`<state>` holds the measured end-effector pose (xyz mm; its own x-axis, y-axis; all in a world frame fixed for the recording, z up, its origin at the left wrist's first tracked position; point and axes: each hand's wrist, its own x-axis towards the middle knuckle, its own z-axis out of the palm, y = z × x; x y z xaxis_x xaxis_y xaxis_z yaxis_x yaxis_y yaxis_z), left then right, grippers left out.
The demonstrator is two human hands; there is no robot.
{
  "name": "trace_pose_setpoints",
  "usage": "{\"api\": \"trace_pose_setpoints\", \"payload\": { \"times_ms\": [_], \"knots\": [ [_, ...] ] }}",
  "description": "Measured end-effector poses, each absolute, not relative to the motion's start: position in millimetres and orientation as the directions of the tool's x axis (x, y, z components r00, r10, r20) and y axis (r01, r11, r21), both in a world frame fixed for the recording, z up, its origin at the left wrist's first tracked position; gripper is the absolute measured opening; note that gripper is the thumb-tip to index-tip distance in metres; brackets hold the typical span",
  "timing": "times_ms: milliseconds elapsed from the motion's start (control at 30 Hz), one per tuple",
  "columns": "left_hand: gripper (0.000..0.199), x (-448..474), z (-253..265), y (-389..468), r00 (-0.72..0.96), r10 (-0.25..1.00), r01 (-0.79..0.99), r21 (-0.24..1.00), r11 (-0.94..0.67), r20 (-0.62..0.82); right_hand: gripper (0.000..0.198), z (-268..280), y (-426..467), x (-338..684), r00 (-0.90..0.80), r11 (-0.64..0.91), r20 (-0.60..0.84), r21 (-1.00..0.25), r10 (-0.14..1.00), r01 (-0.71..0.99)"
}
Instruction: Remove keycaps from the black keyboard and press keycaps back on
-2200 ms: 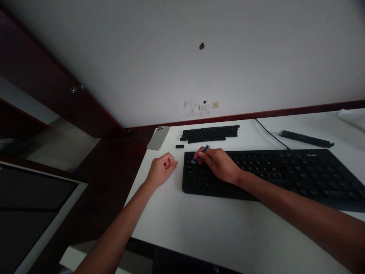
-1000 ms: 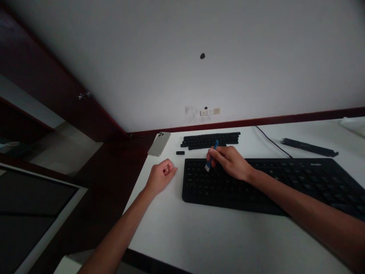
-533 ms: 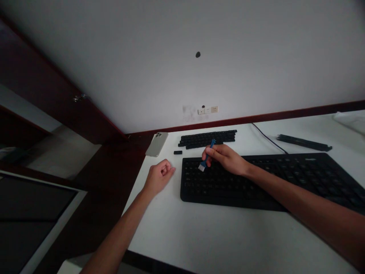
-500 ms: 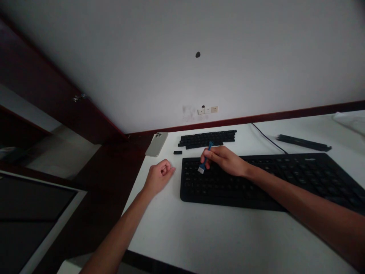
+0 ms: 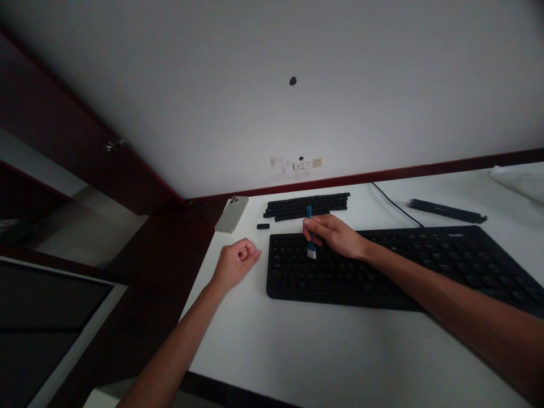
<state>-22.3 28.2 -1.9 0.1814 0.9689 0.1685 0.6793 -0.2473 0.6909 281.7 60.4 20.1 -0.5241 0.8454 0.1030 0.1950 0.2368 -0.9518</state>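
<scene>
Pinched in the fingers of my right hand (image 5: 334, 233) is a small blue cleaning brush (image 5: 311, 247) with pale bristles pointing down. The bristles are over the left part of a black keyboard (image 5: 323, 294); whether they touch it I cannot tell. My right forearm crosses above the keyboard and hides some of it. My left hand (image 5: 234, 263) rests on the white table just left of the keyboard, fingers curled in a loose fist with nothing visible in them. Behind the keyboard lie rows of loose black keycaps (image 5: 308, 205), and a single black keycap (image 5: 263, 226) sits apart from them.
A phone (image 5: 232, 214) lies at the back left of the white table (image 5: 263, 345). Toward the back right are a long dark strip (image 5: 446, 211) and a whitish bag-like thing (image 5: 521, 181). A black cable (image 5: 395, 203) runs back from the keyboard toward the wall.
My right hand has shifted the brush slightly to the right over the keyboard, and the brush is now more upright. My left hand has stayed in place.
</scene>
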Motion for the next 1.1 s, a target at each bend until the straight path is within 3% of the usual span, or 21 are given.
{"api": "trace_pose_setpoints", "payload": {
  "times_ms": [100,200,400,500,633,767,833,1033,1100],
  "knots": [
    [0.034,-22,-2,28,0.17,0.972,0.664,0.71,-0.234,0.162,0.055,20,61,282,-0.621,0.221,0.091,-0.966,0.778,0.135],
    [0.033,-22,-2,28,0.159,0.974,0.656,0.719,-0.228,0.163,0.053,19,63,282,-0.583,0.19,0.135,-0.981,0.801,0.034],
    [0.027,-23,-4,30,0.146,0.971,0.644,0.727,-0.239,0.189,0.047,16,63,279,-0.631,0.246,0.143,-0.966,0.763,0.079],
    [0.027,-23,-6,30,0.149,0.974,0.648,0.727,-0.226,0.171,0.048,15,63,278,-0.507,0.265,0.185,-0.96,0.842,0.091],
    [0.029,-24,-6,30,0.148,0.978,0.631,0.746,-0.21,0.149,0.047,15,63,277,-0.483,0.319,0.212,-0.936,0.85,0.15],
    [0.033,-23,1,30,0.101,0.98,0.546,0.813,-0.2,0.173,0.05,16,63,278,-0.103,0.308,0.293,-0.933,0.95,0.184],
    [0.034,-18,9,34,0.098,0.979,0.482,0.852,-0.204,0.179,0.052,16,61,279,-0.001,0.296,0.304,-0.925,0.953,0.237],
    [0.044,25,24,64,0.15,0.963,0.359,0.896,-0.262,0.222,0.05,19,55,278,-0.273,0.368,0.274,-0.838,0.922,0.402],
    [0.052,40,22,71,0.118,0.953,0.347,0.887,-0.304,0.28,0.051,20,54,279,-0.239,0.391,0.32,-0.845,0.917,0.366]
  ]
}}
